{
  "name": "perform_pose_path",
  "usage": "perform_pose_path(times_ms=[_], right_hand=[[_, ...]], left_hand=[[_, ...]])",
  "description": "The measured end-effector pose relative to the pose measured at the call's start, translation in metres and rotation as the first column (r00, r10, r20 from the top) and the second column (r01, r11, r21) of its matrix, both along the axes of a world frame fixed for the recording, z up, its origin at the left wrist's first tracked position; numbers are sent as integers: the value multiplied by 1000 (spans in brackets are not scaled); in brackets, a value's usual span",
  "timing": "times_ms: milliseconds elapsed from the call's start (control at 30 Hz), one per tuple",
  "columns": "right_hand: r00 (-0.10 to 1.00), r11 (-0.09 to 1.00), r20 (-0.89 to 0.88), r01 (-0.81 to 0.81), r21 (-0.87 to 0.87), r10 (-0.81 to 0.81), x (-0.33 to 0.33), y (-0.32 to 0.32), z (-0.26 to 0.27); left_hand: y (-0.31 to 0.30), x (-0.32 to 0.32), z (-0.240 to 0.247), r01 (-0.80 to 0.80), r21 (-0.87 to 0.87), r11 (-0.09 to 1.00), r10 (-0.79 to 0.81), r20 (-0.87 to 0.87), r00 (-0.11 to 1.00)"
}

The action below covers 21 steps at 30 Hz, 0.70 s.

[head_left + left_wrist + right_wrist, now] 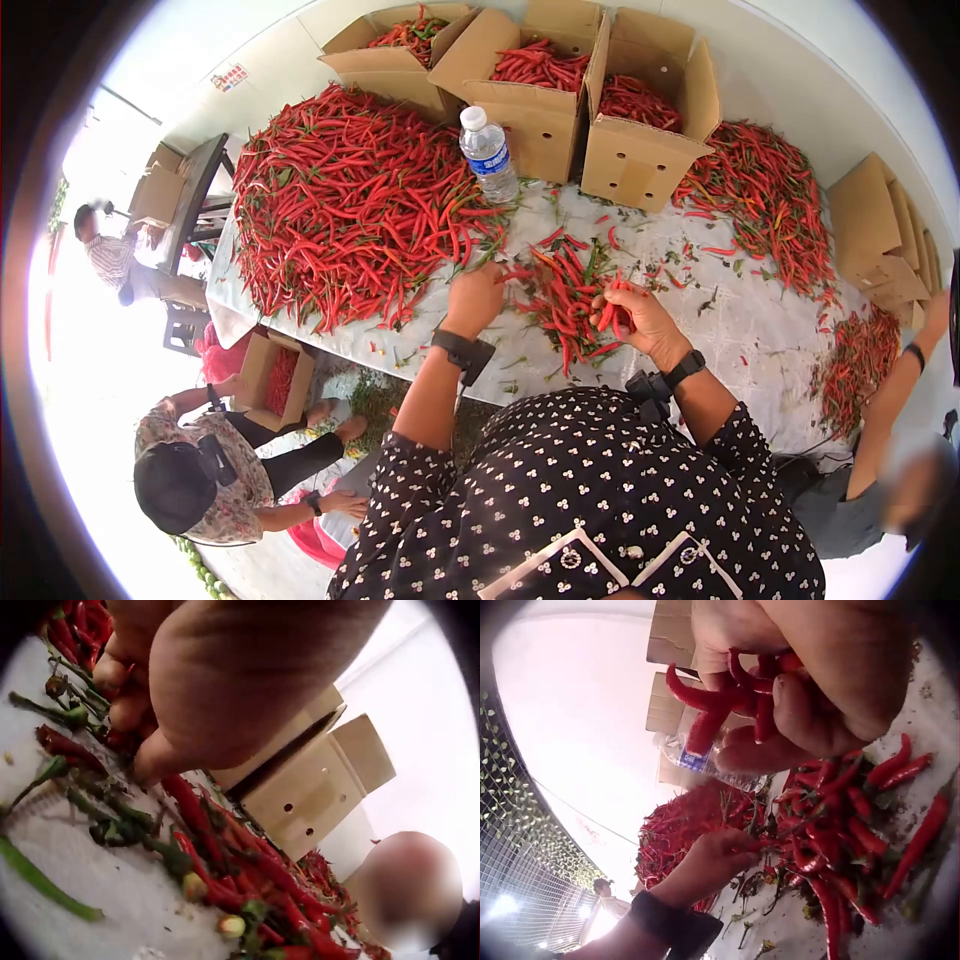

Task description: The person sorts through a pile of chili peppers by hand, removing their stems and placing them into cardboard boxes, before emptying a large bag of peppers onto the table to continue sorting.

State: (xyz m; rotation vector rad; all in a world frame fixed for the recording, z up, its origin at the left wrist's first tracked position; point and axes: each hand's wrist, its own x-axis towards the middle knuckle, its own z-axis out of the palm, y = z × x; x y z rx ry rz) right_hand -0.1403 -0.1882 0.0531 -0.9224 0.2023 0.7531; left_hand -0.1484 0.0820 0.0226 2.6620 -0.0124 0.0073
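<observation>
My right hand [640, 318] grips several red chili peppers [712, 705], their curved tips poking out between thumb and fingers in the right wrist view. To its left, my left hand [474, 300] pinches a red chili pepper [763, 844] at the edge of the small pile [565, 300]. The left wrist view shows the left fingertips [126, 712] low over the table, among green stems and dark scraps. Between the two hands lies that small pile of red chilies with green stems. A large heap of chilies [350, 200] spreads just beyond the left hand.
A water bottle [489, 160] stands behind the small pile. Cardboard boxes [640, 165] with chilies line the back of the table [700, 350]. More chilies [765, 200] lie at the right. One person [215, 480] with a box is at the left, another [860, 500] at the right.
</observation>
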Motion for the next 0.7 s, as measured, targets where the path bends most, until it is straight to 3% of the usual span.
perform_pose_path(times_ms=[33,100,133,200,267,400,567,633,667,700], right_hand=[[999,999,-14,32,-18,-32,-3,3,3],[1000,999,22,16,-48,-14,-2,6,-1],[998,997,56,-1,-79,5,0,9,-1],[992,990,124,-1,-139,18,1,21,4],[981,973,172,-48,-225,89,3,28,16],[956,955,288,30,-295,59,7,36,11],[963,967,269,98,-236,-32,6,26,11],[972,973,215,135,-185,-94,5,24,5],[973,967,174,181,-179,-150,2,26,4],[970,959,136,226,-174,-204,3,27,4]], left_hand=[[-1,-4,2,3,-1,1000,-3,0,1000],[-4,-14,13,-90,-280,956,91,-8,996],[-7,-17,15,-89,-281,956,90,-9,996],[-20,-22,21,-18,-494,870,-10,-54,999],[-36,-26,35,24,-524,851,-75,-77,994],[-53,-25,39,58,-563,825,-148,-116,982],[-62,-27,47,139,-503,853,-183,-38,982],[-67,-28,56,406,-424,809,-388,133,912],[-71,-30,58,408,-424,808,-392,130,911],[-75,-30,59,499,-439,747,-437,240,867]])
